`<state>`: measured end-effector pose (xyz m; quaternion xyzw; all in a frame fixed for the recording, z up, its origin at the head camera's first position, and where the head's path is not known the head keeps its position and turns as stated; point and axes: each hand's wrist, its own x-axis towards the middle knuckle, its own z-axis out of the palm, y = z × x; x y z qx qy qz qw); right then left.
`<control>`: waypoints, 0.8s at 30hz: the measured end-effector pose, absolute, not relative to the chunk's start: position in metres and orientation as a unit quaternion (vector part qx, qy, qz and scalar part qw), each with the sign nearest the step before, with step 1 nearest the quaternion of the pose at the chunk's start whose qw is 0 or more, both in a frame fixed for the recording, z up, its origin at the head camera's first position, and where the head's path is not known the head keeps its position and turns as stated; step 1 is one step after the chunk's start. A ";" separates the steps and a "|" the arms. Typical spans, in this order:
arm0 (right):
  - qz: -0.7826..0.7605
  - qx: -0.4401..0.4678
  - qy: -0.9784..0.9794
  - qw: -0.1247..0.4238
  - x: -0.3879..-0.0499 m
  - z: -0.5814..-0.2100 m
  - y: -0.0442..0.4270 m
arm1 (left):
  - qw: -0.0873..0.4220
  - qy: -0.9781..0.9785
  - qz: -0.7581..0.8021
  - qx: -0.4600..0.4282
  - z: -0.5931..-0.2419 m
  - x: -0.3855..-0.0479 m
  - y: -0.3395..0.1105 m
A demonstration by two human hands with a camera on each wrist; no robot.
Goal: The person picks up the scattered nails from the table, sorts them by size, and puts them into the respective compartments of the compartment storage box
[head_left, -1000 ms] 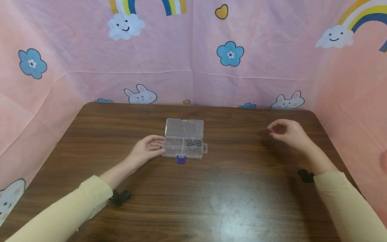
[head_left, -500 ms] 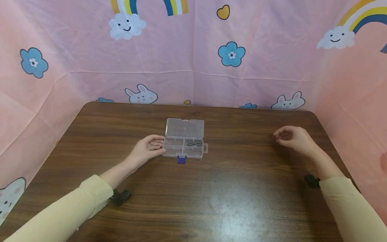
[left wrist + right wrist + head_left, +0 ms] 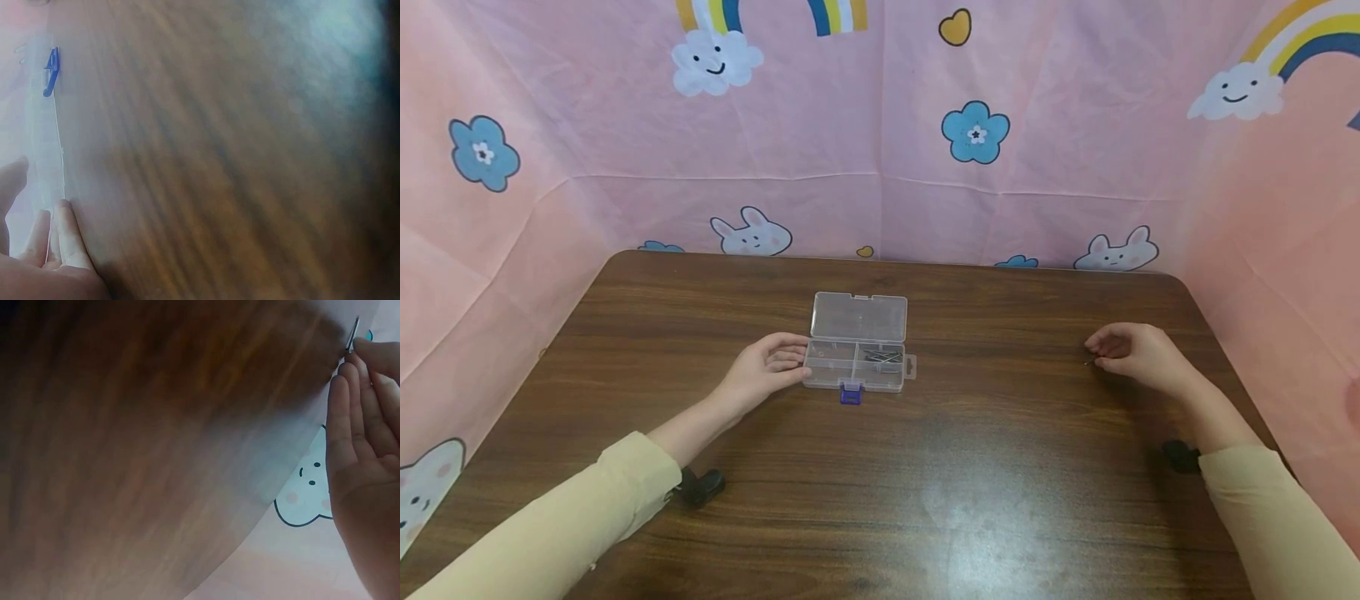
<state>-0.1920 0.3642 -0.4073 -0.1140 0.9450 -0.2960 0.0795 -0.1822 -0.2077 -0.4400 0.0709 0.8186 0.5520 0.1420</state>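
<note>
A clear plastic compartment box (image 3: 829, 377) stands on the table with its lid (image 3: 859, 317) raised at the back. Several thin metal nails (image 3: 882, 357) lie in its right rear compartment. A blue latch (image 3: 850, 395) hangs at the front. My left hand (image 3: 762, 367) grips the box's left end, thumb at the front corner and index finger toward the back. Far to the right, my right hand (image 3: 1138, 357) pinches one small nail (image 3: 353, 334) at its fingertips, low over the table. The right wrist view shows the nail sticking out beyond the thumb.
The brown wooden table (image 3: 970, 467) has rounded far corners. A pink printed cloth (image 3: 880, 100) hangs behind it and along both sides. Dark mounts (image 3: 700, 488) are worn at the wrists. The box's hanging tab (image 3: 911, 367) juts out to the right.
My right hand has moved right and toward me, lowering to the table; a small nail now shows at its fingertips. The left hand and the box have stayed put.
</note>
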 end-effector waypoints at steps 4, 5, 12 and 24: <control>-0.291 -0.115 0.946 0.084 -0.191 -0.408 0.365 | 0.141 0.819 0.551 0.070 -0.441 -0.182 -0.208; -0.289 -0.115 0.947 0.085 -0.191 -0.408 0.365 | 0.141 0.820 0.551 0.070 -0.441 -0.182 -0.208; -0.287 -0.109 0.948 0.084 -0.191 -0.409 0.365 | 0.143 0.821 0.549 0.072 -0.442 -0.183 -0.209; -0.274 -0.110 0.952 0.078 -0.191 -0.410 0.364 | 0.135 0.822 0.548 0.074 -0.445 -0.184 -0.208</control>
